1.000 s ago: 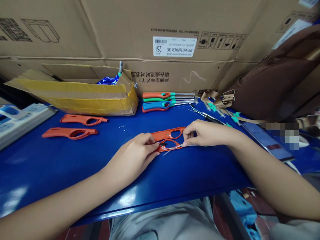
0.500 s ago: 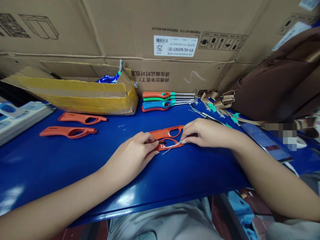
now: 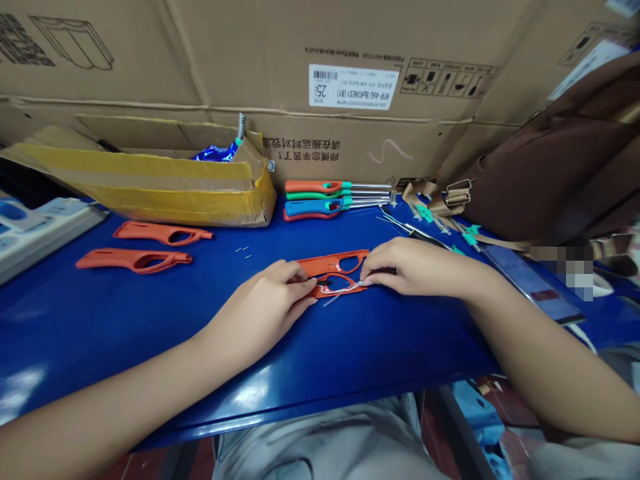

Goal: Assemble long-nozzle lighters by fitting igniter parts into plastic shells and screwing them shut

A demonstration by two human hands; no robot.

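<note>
Two orange halves of a lighter shell lie side by side on the blue table, their inner sides up. My left hand (image 3: 270, 297) is closed at the left end of the near shell half (image 3: 319, 293), with thumb and fingertips on it. Thin white wire (image 3: 343, 291) runs along this half across its trigger opening, and a clear tube (image 3: 333, 301) sticks out toward me. At the right end, my right hand (image 3: 393, 268) pinches the wire's end; its fingertips hide the exact grip. Just behind lies the far shell half (image 3: 316, 267), its left end partly covered by my left fingers.
Two orange lighter shells (image 3: 133, 261) lie at the left, near small metal pins (image 3: 245, 249). Behind stand a taped cardboard box (image 3: 195, 197) and a stack of long-necked lighters (image 3: 313, 208). Tweezers (image 3: 417, 233), a phone (image 3: 533, 283) and a brown bag (image 3: 530, 160) are at the right.
The view has shifted slightly. Both hands keep nearly the same place and grip at the near shell half.
</note>
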